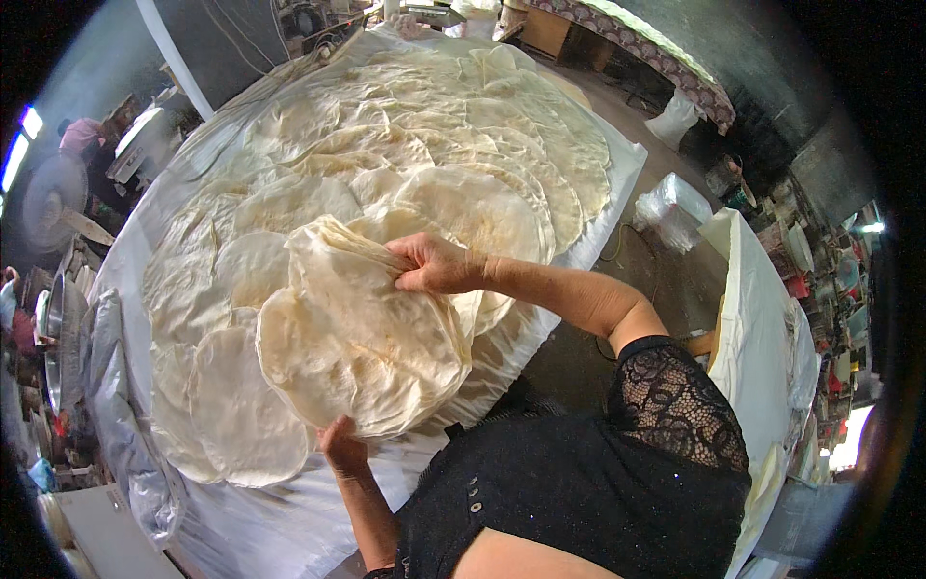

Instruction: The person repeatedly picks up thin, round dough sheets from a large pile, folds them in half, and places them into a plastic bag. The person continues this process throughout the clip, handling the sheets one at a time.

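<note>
Thin round flatbreads in a loose stack (369, 347) hang between my two hands, slightly bent and folded at the top. My right hand (441, 264) pinches their upper edge, thumb in front. At the lower edge, my left hand (343, 445) holds the stack with its thumb showing and the other fingers mostly hidden beneath the bread. Below and around it, many more overlapping flatbreads (477, 206) cover a large table. A single pale round (249, 405) lies just left of my left hand.
White plastic sheeting (268, 528) drapes the table's edges. A plastic-wrapped bundle (673, 210) sits on the floor to the right, beside a tall white-covered surface (759, 326). At far left are a fan (54, 199) and a person in a pink head covering (81, 136).
</note>
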{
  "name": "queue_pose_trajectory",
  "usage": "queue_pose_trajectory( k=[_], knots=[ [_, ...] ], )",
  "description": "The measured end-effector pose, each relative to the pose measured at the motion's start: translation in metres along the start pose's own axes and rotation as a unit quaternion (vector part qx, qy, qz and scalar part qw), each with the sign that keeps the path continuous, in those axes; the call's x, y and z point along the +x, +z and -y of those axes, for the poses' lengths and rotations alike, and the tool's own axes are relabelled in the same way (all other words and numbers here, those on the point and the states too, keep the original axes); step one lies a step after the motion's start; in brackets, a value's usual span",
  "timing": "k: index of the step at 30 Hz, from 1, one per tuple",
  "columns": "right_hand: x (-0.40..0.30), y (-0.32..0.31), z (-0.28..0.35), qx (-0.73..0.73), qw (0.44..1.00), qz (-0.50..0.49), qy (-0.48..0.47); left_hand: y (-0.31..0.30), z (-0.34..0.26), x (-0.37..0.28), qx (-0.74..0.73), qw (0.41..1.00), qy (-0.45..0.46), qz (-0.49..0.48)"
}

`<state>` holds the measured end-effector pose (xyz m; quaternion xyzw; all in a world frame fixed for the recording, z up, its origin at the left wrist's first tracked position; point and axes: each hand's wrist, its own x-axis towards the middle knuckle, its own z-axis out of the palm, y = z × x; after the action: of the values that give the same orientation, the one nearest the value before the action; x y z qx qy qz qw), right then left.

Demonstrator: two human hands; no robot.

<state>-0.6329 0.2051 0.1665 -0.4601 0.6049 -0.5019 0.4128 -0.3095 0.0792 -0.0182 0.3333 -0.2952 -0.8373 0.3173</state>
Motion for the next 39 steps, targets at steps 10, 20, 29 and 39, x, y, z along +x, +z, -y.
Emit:
queue_pose_trajectory(
  k=[10, 20, 29, 39],
  knots=[
    [-0.016, -0.134, 0.071, -0.064, 0.977, 0.159, -0.128, 0.143, 0.085, 0.002, -0.187, 0.973, 0.102, 0.091],
    [-0.038, -0.278, 0.046, 0.068, 0.975, 0.178, -0.113, 0.23, 0.145, 0.035, -0.159, 0.983, 0.032, 0.089],
    [-0.038, -0.359, 0.007, 0.07, 0.993, 0.095, -0.018, 0.24, 0.172, 0.07, -0.165, 0.978, -0.041, 0.122],
    [-0.09, -0.437, -0.146, -0.398, 0.889, -0.132, 0.187, 0.275, 0.186, 0.077, -0.155, 0.974, -0.155, 0.057]
  ],
)
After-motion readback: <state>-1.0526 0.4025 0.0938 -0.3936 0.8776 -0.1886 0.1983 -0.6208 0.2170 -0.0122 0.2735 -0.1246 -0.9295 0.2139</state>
